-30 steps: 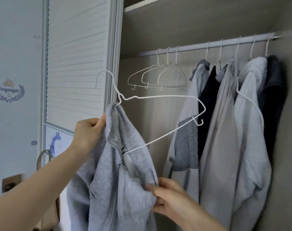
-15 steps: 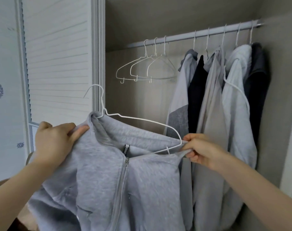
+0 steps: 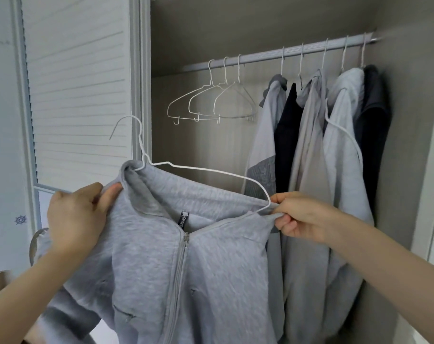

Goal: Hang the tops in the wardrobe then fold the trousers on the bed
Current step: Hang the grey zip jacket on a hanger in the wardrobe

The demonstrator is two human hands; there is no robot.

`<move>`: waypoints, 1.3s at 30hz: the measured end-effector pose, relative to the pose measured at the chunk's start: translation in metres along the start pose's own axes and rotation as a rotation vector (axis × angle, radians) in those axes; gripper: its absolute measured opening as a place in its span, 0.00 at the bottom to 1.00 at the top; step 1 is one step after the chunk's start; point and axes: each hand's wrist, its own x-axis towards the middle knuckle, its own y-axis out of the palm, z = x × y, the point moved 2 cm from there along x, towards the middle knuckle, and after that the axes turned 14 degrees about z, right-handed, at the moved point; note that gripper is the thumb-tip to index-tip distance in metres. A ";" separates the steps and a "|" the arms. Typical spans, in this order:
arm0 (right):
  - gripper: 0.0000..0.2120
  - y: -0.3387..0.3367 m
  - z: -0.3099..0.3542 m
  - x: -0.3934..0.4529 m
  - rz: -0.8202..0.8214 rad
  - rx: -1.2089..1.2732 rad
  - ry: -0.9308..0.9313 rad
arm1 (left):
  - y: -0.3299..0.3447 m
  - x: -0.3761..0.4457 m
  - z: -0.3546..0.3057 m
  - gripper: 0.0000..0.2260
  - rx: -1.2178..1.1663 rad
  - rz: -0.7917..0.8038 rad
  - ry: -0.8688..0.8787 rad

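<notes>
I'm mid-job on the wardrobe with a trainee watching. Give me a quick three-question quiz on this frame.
1. True or false: the white wire hanger inside the grey zip hoodie already hangs on the wardrobe rail.
2. How many empty hangers hang on the rail?
3. What does the right hand pinch? A) the hoodie's shoulder at the hanger's end B) the zip C) the rail

Key
1. False: the left hand and right hand hold it below the rail.
2. Three.
3. A
</notes>
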 end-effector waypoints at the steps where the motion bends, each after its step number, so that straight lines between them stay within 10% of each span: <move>1: 0.18 -0.002 -0.001 0.000 0.019 0.079 0.028 | -0.002 0.000 -0.001 0.32 0.035 -0.032 0.055; 9: 0.15 -0.023 0.033 -0.017 -0.107 0.204 -0.054 | -0.008 -0.003 -0.024 0.26 0.240 0.049 0.600; 17: 0.08 0.062 0.051 -0.011 0.118 -0.255 -0.323 | 0.013 0.009 -0.079 0.25 -0.223 0.437 -0.005; 20: 0.09 0.022 0.058 -0.019 -0.109 -0.571 -0.663 | 0.015 0.011 -0.057 0.21 -0.403 0.401 -0.146; 24: 0.14 -0.017 0.042 -0.015 -0.305 -1.300 -0.542 | 0.013 0.020 -0.048 0.23 -0.540 0.347 -0.185; 30: 0.15 -0.021 0.046 -0.009 -0.211 -1.125 -0.607 | 0.009 0.043 -0.058 0.27 -0.531 0.333 -0.146; 35: 0.13 -0.033 0.122 -0.022 -0.576 -1.155 -0.854 | -0.011 0.089 -0.089 0.26 -0.434 0.220 0.066; 39: 0.10 -0.049 0.157 -0.019 -0.690 -1.510 -0.657 | -0.016 0.112 -0.097 0.30 -0.221 0.282 0.243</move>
